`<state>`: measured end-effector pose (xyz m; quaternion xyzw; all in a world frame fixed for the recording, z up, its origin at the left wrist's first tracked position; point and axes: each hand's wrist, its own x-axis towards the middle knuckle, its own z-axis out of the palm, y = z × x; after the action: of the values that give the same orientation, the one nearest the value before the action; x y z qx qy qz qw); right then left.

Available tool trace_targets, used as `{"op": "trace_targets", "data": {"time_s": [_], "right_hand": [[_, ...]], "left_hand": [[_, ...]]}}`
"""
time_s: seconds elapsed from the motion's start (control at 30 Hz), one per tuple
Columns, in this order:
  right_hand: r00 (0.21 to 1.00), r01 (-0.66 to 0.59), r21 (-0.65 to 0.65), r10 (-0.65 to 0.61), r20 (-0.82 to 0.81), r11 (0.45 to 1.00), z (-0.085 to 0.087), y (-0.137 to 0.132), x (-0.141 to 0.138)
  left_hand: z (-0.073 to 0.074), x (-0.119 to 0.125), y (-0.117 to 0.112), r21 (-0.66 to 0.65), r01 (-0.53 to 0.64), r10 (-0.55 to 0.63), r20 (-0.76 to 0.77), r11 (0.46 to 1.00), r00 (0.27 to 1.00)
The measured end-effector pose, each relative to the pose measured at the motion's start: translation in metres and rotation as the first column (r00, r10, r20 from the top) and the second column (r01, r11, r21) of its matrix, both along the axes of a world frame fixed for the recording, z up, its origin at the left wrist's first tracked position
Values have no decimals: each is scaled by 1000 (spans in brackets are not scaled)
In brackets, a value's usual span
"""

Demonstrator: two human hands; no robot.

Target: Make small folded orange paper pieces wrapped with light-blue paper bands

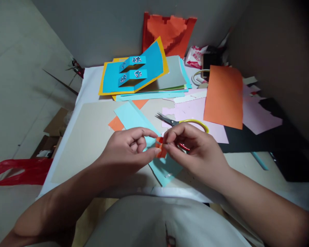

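A small orange scrap (161, 148) is pinched between the fingertips of the left hand (126, 152) and the right hand (197, 152), both hands being closed on it. It is held above one light blue sheet (167, 169), which is partly blocked from view by the hands and lies on a large grey card (84, 144). One pair of scissors (173, 120) is placed just beyond the right hand, with its yellow loop seen behind the fingers. A red part beneath that hand is mostly hidden.

Two pop-up cards are seen at the far side: a blue one (134, 70) mounted on yellow, laid on a stack of sheets (170, 80), and an orange one (167, 34) stood behind it against the wall. To the right, one orange sheet (222, 97) is laid over a pink sheet (195, 116), and a black sheet (249, 144) is spread beyond. The white-covered table (89, 82) is edged on the left by one red bag (20, 171), and a cardboard box (54, 125) is seen on the floor.
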<state>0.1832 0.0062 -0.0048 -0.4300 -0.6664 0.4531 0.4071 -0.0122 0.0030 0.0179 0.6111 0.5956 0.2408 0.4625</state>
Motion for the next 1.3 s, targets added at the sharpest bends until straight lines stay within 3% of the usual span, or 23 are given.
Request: {"op": "trace_targets", "data": {"time_s": [0.1,0.37,0.53,1.03,1.3], "right_hand": [[997,40,-24,-42,-61,999,-1,0,-2],[999,-9,73,12,-47,997,-6,-4,-6],[1000,-24,126,25,-7,992,-10,-6,-5],[998,-32,206,20,59,978,-11,-6,-7],[999,25,86,-23,-25,996,-12,-8,-11]], "left_hand": [[-4,0,-3,188,-49,68,-95,981,993],[-11,5,-10,481,162,47,-393,862,918],[-12,7,-12,506,256,17,-474,823,881],[-20,6,-14,638,337,19,-483,692,875],[-24,5,-19,655,411,92,-591,633,801]]}}
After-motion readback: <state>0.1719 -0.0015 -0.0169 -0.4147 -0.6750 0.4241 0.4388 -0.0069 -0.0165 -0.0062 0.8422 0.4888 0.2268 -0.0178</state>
